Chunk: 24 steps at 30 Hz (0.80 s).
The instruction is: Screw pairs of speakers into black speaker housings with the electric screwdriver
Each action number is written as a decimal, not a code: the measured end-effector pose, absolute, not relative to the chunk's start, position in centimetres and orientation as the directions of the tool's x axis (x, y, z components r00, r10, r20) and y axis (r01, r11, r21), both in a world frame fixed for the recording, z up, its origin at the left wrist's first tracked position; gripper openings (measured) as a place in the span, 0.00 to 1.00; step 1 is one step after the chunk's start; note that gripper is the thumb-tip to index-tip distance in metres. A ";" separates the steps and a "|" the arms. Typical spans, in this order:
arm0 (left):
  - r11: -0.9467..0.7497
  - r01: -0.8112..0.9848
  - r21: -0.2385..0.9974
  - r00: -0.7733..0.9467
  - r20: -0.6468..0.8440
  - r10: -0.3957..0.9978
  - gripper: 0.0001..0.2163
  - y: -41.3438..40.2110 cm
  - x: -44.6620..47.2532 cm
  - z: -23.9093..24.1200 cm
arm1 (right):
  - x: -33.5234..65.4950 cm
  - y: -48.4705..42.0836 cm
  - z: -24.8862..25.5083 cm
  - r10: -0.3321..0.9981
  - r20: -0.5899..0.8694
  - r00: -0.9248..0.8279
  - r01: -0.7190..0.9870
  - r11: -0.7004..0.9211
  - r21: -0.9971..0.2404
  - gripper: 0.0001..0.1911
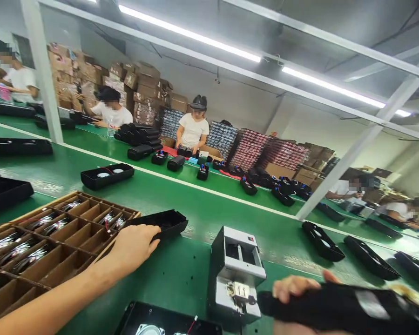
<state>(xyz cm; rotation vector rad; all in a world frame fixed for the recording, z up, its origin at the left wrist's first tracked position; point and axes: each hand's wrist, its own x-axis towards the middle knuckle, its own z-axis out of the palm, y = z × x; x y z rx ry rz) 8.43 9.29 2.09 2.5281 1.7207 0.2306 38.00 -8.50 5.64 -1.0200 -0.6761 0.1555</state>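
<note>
At the lower left of the frame a brown cardboard divider tray [61,265] lies on the green worktop [181,279], several of its compartments holding small silvery parts with thin wires [21,249]. The left hand [132,246] reaches across the tray's right corner, fingers curled against the near end of an open black plastic shell [162,222] that rests just beside the tray. It seems to grip the shell, though the thumb is hidden and I cannot tell whether the hold is closed. At the bottom centre lies a black plastic housing with a round speaker [160,323], cut off by the frame edge. Just right of it stands a grey and white metal box-shaped device [235,274]. At the lower right the right hand [296,288] wraps its fingers over the top of a long black plastic housing [345,309], held close beside the device. Further black shells [323,242] lie in a row at mid right, and a person in a white shirt [192,130] sits at the far side, upper centre.
</note>
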 end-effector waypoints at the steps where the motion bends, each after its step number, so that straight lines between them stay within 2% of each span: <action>1: -0.363 0.922 0.136 0.356 0.072 0.932 0.11 8.4 8.3 1.6 | 37.7 -7.9 5.5 0.374 0.470 0.800 0.195 0.578 -0.792 0.42; 3: -0.350 0.929 0.120 0.346 0.052 0.937 0.13 7.1 8.2 0.6 | 36.9 -6.8 5.3 0.334 0.491 0.805 0.206 0.618 -0.758 0.42; 13: -0.306 0.942 0.136 0.316 -0.058 0.947 0.10 5.1 7.6 -1.7 | 36.8 -6.1 2.8 0.449 0.525 0.723 0.238 0.552 -0.799 0.39; 24: -0.327 0.934 0.143 0.336 -0.048 0.941 0.09 5.5 6.9 -2.8 | 37.4 -5.5 3.2 0.474 0.555 0.683 0.238 0.574 -0.783 0.42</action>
